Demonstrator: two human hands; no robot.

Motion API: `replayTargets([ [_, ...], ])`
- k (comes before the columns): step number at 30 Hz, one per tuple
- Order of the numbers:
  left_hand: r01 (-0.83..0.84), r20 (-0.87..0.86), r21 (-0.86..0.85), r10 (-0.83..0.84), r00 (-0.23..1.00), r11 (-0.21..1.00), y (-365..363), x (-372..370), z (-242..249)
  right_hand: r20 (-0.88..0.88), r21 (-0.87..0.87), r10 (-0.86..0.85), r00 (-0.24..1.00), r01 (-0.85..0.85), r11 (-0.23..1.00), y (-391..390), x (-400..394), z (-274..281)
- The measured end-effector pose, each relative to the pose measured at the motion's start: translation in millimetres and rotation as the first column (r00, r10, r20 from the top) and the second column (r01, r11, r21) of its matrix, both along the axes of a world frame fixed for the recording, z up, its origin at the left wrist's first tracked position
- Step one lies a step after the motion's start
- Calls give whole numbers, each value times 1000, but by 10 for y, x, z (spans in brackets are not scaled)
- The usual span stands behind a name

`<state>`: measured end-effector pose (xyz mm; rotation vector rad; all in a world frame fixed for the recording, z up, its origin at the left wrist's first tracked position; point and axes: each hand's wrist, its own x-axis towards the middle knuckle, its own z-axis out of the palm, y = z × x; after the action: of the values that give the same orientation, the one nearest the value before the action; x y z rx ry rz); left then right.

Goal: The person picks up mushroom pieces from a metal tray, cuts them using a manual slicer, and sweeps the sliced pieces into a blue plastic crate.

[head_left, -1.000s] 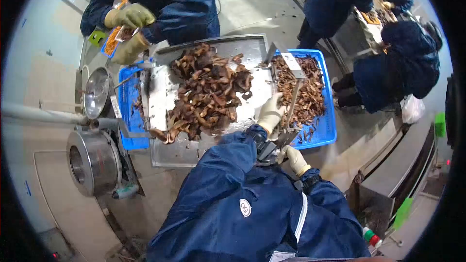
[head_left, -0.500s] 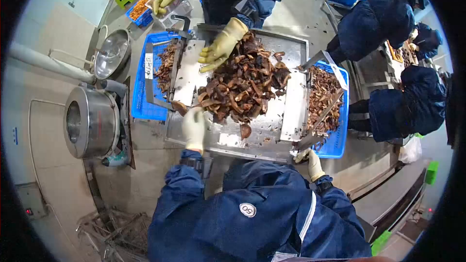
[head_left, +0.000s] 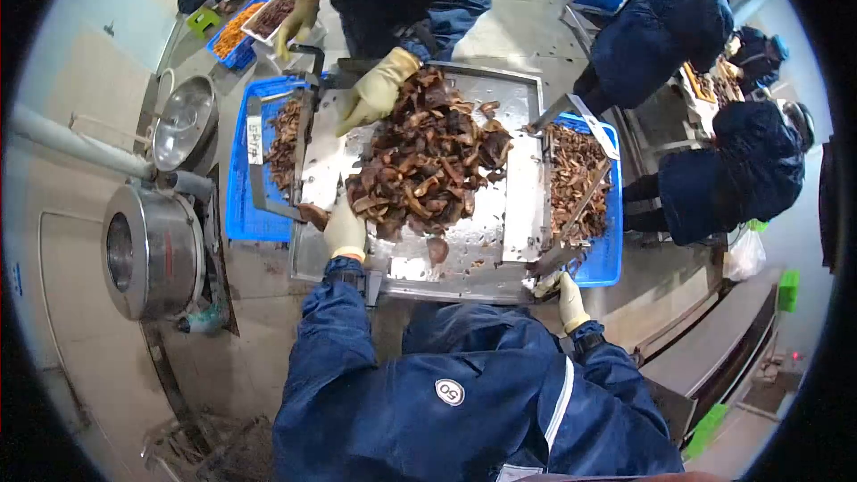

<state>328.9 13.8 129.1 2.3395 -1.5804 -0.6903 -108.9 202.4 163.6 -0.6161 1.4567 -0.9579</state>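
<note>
Just ahead and to the right of the left hand sat the heap of brown pieces, lying every which way, way nearer it than the right hand. Couldn't tell if the left pinched anything; right looked curled by a metal arm, grip unclear.

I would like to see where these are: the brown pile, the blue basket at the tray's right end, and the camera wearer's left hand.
Brown pile (head_left: 433, 156): head view, its middle.
Blue basket (head_left: 606, 262): head view, bare blue part near its lower right corner.
Left hand (head_left: 345, 230): head view, back of the hand.
</note>
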Motion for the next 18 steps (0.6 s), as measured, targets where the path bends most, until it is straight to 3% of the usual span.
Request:
replayTargets([
  [3,3,74,55,-7,997,998,52,26,80,137,49,-142,980,137,989,24,10,28],
  [6,18,107,23,-21,994,1000,189,141,41,12,-76,-35,999,35,996,76,-102,-139],
  [7,-29,83,1,29,996,1000,236,82,244,-1,-106,-30,1000,29,994,86,-119,-185],
  [8,-38,62,-92,44,997,995,284,130,221,10,-91,-23,1000,24,996,97,-145,-269],
  [10,-102,-112,-90,92,990,991,274,83,443,29,-56,-9,1000,11,998,114,-189,-372],
  [11,-105,-238,-190,59,970,976,260,20,502,103,27,-57,993,55,998,122,-175,-368],
  [14,-28,-539,-361,-184,822,932,136,-379,438,30,1,-38,999,38,999,21,-61,-46],
  [16,23,-800,27,8,600,999,39,-920,763,-15,-47,28,1000,-28,998,21,-87,-4],
  [18,167,-854,69,-29,520,984,-23,-1441,627,86,12,21,996,-22,1000,16,-124,-19],
])
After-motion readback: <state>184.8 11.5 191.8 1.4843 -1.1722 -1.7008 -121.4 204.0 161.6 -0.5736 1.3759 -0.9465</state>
